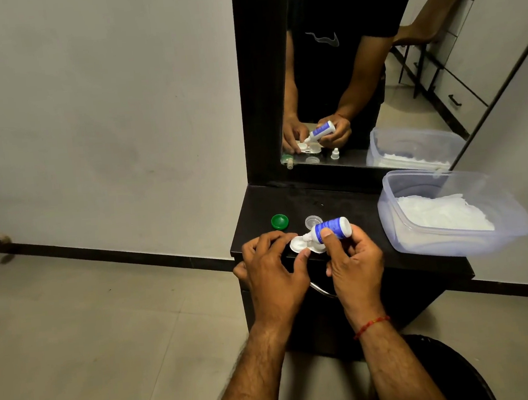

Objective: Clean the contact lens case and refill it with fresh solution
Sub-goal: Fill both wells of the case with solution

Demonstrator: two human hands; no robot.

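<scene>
Dark table [354, 203] stands against a pale wall with a black-framed mirror [355, 60] behind it and grey tile floor to the left. Contact lens case [298, 245], white, sits at the near left edge of the table with both wells uncovered. Left hand [273, 267] pinches the case, thumb on its near rim and curled fingers on its far-left side. Right hand [354, 262] grips the solution bottle [332, 227], white with a blue label, thumb across the label. Bottle is tilted, nozzle pointing down-left over the case between the wells; can't tell if the tip touches. Green cap [279, 221] lies just beyond the left hand, and a clear cap [313, 221] lies right of it, just behind the bottle. Clear plastic container [449, 243] with white tissue [443, 216] inside sits at the right end of the table, well apart from the case. Red thread [372, 325] circles the right wrist. Mirror reflects the hands and bottle.
</scene>
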